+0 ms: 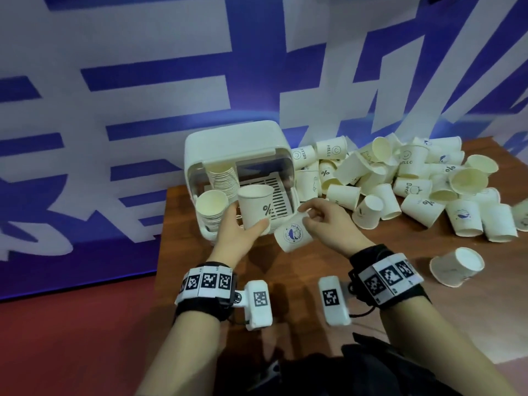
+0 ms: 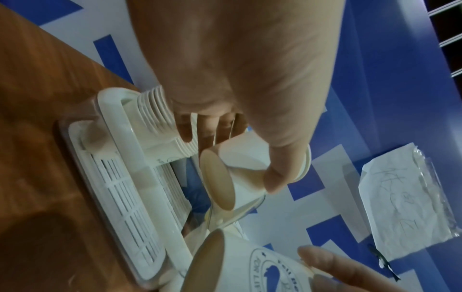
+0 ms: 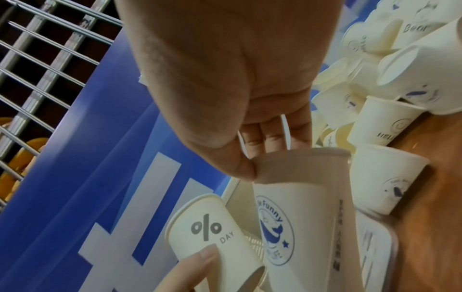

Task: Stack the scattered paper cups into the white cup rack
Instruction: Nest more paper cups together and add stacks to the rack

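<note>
The white cup rack [image 1: 237, 144] stands open at the table's back left, with a nested row of cups [image 1: 224, 178] lying inside and another stack [image 1: 211, 207] at its front left. My left hand [image 1: 245, 221] grips an upright paper cup marked "%" [image 1: 257, 207] in front of the rack's slotted tray [image 2: 125, 197]. My right hand [image 1: 308, 215] pinches the rim of a tilted cup with a blue whale logo [image 1: 294, 235], just right of the "%" cup. In the right wrist view the whale cup [image 3: 300, 217] and the "%" cup [image 3: 212, 237] are side by side.
A big heap of loose paper cups [image 1: 414, 178] covers the back right of the brown wooden table [image 1: 314, 281]. One cup [image 1: 457, 267] lies alone on its side at the right. A blue and white wall stands close behind the rack.
</note>
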`<action>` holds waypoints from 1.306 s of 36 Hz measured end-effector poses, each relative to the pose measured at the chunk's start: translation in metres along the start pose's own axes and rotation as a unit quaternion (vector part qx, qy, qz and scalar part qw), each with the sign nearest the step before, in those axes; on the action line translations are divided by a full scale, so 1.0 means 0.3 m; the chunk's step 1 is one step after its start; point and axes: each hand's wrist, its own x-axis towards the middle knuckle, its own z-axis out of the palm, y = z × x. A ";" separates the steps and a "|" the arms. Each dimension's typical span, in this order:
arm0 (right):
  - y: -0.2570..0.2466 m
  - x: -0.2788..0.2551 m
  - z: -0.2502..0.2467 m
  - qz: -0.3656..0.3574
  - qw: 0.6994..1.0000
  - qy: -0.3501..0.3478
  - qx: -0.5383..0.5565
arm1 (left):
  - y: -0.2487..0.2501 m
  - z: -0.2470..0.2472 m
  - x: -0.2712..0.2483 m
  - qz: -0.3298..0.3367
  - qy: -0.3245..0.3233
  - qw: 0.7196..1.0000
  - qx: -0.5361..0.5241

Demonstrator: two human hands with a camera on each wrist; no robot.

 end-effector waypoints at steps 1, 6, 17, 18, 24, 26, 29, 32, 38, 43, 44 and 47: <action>-0.014 0.011 0.015 -0.005 1.000 -0.003 0.002 | -0.004 -0.021 0.004 0.002 0.007 1.000 0.000; -0.072 0.069 0.088 -0.018 1.000 -0.001 0.001 | -0.030 -0.131 0.046 0.018 0.068 0.997 -0.004; -0.147 0.149 0.182 -0.040 0.999 -0.019 0.005 | -0.066 -0.249 0.154 0.025 0.107 0.994 -0.018; -0.148 0.153 0.186 -0.040 0.999 -0.019 0.012 | -0.069 -0.251 0.165 0.024 0.114 0.993 -0.019; -0.139 0.169 0.217 -0.024 0.999 -0.024 0.035 | -0.104 -0.240 0.210 0.021 0.107 0.994 -0.013; -0.130 0.169 0.224 -0.018 0.999 -0.022 0.036 | -0.119 -0.235 0.218 0.023 0.112 0.993 -0.001; -0.115 0.167 0.229 -0.008 0.999 -0.028 0.028 | -0.133 -0.230 0.225 0.033 0.123 0.991 0.043; -0.110 0.166 0.233 -0.010 0.999 -0.029 0.024 | -0.144 -0.220 0.227 0.031 0.114 0.991 0.066; -0.135 0.176 0.234 -0.058 0.996 0.038 0.050 | -0.202 -0.211 0.247 -0.001 0.092 0.995 0.030; -0.209 0.199 0.240 -0.131 0.985 0.088 0.065 | -0.220 -0.216 0.251 0.009 0.082 0.996 0.023; -0.226 0.205 0.242 -0.147 0.983 0.096 0.059 | -0.221 -0.219 0.250 0.009 0.080 0.996 0.023; -0.269 0.228 0.259 -0.175 0.976 0.116 0.052 | -0.222 -0.226 0.251 0.005 0.080 0.997 0.024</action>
